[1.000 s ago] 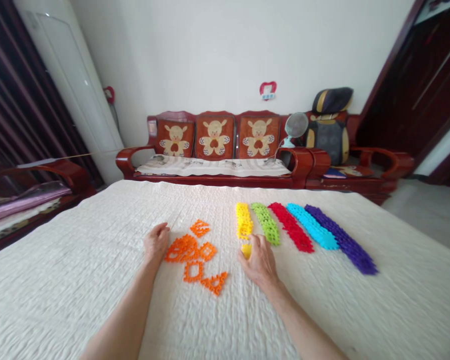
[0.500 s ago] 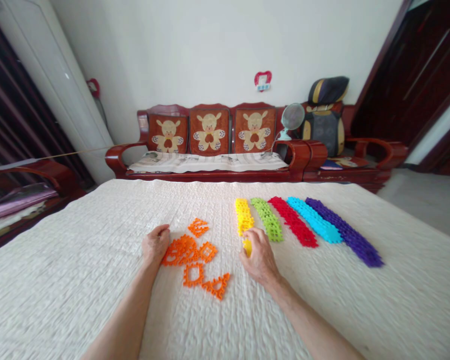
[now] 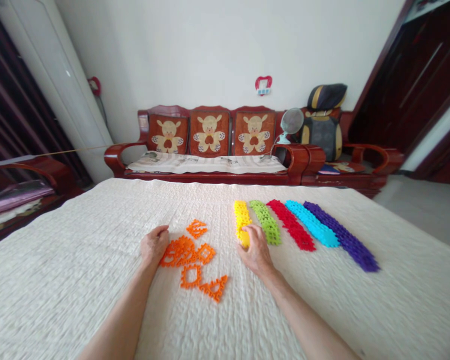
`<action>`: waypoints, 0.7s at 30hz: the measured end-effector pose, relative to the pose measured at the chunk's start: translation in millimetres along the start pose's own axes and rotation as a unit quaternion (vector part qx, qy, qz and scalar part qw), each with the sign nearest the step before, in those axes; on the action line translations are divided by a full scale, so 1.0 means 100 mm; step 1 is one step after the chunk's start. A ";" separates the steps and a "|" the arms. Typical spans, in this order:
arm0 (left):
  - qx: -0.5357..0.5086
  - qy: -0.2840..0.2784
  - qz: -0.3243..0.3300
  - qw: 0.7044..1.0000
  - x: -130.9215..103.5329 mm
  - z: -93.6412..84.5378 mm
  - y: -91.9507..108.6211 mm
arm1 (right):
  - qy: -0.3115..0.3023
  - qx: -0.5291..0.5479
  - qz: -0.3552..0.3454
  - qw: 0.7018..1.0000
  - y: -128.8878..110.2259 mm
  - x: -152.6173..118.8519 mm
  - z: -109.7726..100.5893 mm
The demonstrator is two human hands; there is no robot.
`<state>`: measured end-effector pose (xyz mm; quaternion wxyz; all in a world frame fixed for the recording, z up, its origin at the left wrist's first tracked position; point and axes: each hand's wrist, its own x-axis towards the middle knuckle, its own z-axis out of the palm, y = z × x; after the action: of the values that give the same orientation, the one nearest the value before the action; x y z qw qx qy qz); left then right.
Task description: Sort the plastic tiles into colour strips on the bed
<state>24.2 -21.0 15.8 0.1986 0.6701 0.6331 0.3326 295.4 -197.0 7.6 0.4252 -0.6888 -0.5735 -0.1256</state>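
Observation:
My right hand (image 3: 257, 251) pinches a yellow plastic piece (image 3: 244, 239) at the near end of a yellow row of overlapping toothed pieces (image 3: 242, 212). The fingers hide part of this piece. My left hand (image 3: 155, 245) rests on the cloth with its fingers curled, against the left side of a small heap of orange toothed pieces (image 3: 180, 250). Whatever is inside those fingers, if anything, is hidden. Around the heap lie more flat orange pieces: a square frame (image 3: 191, 285), a triangle (image 3: 216, 288), a small diamond (image 3: 205, 253) and another piece (image 3: 197, 229) farther back.
Right of the yellow row lie a green row (image 3: 266, 223), a red row (image 3: 293, 227), a light-blue row (image 3: 314, 225) and a purple row (image 3: 343, 237). A cream quilted cloth (image 3: 78, 265) covers the table. Beyond stand a wooden sofa (image 3: 206, 175) and a small fan (image 3: 292, 121).
My right hand has moved the yellow piece slightly away from me, closing the gap to the yellow row's near end. The left hand stays beside the orange heap. The camera view has tilted slightly.

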 end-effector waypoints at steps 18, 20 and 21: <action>0.004 -0.184 0.279 0.942 -0.06 0.17 0.37 | -0.172 0.184 -0.124 0.960 -0.35 -0.10 -0.12; 0.021 -0.210 0.287 0.934 -0.01 0.21 0.46 | -0.196 0.179 -0.131 0.955 -0.33 -0.11 -0.12; 0.021 -0.219 0.297 0.929 0.00 0.22 0.49 | -0.207 0.177 -0.136 0.952 -0.33 -0.12 -0.11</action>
<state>74.4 -23.4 33.9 0.2107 0.8879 0.3521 0.2082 265.7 -213.9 21.2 0.3912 -0.5286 -0.7504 0.0668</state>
